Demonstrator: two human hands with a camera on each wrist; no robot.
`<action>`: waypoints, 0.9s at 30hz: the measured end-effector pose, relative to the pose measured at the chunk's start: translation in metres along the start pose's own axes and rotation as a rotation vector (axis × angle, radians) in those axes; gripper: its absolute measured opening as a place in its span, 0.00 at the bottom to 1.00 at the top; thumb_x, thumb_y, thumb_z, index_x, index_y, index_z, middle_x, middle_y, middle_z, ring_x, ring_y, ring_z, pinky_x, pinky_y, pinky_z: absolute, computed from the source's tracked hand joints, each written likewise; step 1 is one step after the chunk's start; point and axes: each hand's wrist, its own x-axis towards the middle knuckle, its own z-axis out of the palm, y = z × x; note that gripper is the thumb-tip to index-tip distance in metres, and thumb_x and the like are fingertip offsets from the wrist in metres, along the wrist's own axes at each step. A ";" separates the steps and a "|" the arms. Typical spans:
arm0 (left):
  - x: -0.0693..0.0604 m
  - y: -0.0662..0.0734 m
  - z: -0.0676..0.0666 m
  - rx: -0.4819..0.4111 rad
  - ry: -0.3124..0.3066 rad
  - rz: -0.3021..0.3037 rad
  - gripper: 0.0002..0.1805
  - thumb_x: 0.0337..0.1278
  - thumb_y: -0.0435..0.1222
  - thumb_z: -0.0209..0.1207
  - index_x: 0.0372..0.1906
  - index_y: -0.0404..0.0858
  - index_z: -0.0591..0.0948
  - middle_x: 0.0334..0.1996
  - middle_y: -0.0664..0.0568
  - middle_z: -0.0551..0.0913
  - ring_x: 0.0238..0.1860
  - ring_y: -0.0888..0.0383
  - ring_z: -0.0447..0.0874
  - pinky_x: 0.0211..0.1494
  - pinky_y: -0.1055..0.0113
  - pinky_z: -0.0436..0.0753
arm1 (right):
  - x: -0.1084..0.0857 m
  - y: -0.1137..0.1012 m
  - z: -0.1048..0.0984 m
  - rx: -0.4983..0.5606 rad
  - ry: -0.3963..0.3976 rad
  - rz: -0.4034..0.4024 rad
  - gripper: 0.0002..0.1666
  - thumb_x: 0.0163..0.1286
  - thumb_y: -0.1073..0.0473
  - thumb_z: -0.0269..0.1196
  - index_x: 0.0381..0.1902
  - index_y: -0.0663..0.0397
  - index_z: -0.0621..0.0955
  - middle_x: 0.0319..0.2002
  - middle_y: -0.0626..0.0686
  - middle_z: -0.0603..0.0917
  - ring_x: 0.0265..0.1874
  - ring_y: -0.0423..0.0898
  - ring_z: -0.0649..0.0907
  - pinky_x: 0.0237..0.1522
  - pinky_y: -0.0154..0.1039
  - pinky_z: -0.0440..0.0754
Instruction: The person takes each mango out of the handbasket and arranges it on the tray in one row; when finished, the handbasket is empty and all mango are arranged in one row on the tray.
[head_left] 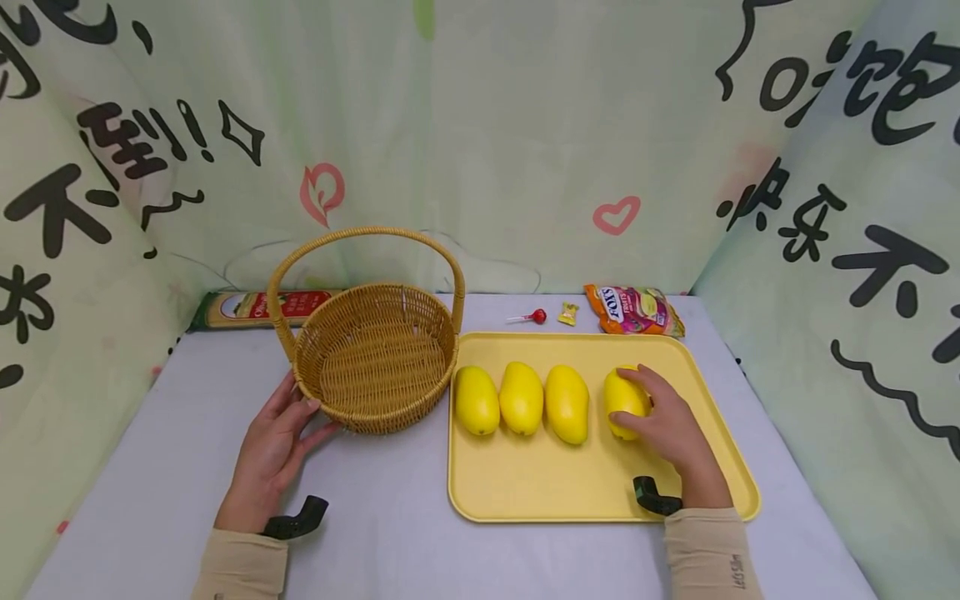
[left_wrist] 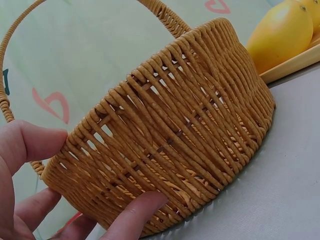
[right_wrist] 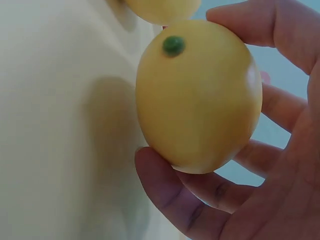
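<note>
My left hand (head_left: 273, 446) holds the left side of a wicker basket (head_left: 378, 417) with an arched handle, its digits spread over the rim and outer wall. In the left wrist view, one fingertip (left_wrist: 52, 142) touches the rim and another digit lies on the lower weave. Over a yellow tray (head_left: 547, 492), my right hand (head_left: 671, 421) grips a yellow mango (right_wrist: 200, 100) between thumb and fingers. The mango's green stem spot shows in the right wrist view; whether it touches the tray, I cannot tell. Left of it, several more yellow mangoes (head_left: 522, 398) lie in a row.
Behind the tray lie a red lollipop (head_left: 538, 316), a small yellow wrapped candy (head_left: 568, 313) and an orange-and-purple snack bag (head_left: 633, 311). A long packet (head_left: 232, 309) is partly behind the basket. Printed curtains (head_left: 525, 150) enclose the white-covered table (head_left: 375, 533) on three sides.
</note>
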 end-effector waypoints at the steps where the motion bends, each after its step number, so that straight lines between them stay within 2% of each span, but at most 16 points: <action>1: 0.000 0.000 0.000 0.001 0.000 0.001 0.40 0.83 0.32 0.50 0.84 0.69 0.54 0.87 0.61 0.49 0.83 0.52 0.59 0.64 0.56 0.87 | 0.000 0.000 0.001 -0.005 -0.003 -0.001 0.46 0.68 0.50 0.72 0.80 0.52 0.68 0.85 0.68 0.52 0.80 0.74 0.56 0.77 0.75 0.60; 18: -0.001 0.002 0.000 0.006 -0.008 0.003 0.40 0.83 0.33 0.51 0.84 0.68 0.53 0.88 0.60 0.48 0.84 0.51 0.58 0.64 0.56 0.86 | 0.001 -0.003 0.009 -0.068 -0.015 -0.013 0.45 0.68 0.51 0.72 0.79 0.51 0.69 0.84 0.69 0.53 0.80 0.75 0.55 0.77 0.78 0.57; 27: -0.001 0.002 0.001 0.007 -0.007 0.002 0.40 0.83 0.33 0.52 0.85 0.68 0.52 0.88 0.59 0.48 0.83 0.51 0.59 0.64 0.56 0.86 | -0.002 -0.003 0.008 -0.095 -0.030 -0.058 0.48 0.70 0.49 0.71 0.81 0.54 0.65 0.84 0.70 0.52 0.80 0.75 0.56 0.77 0.77 0.57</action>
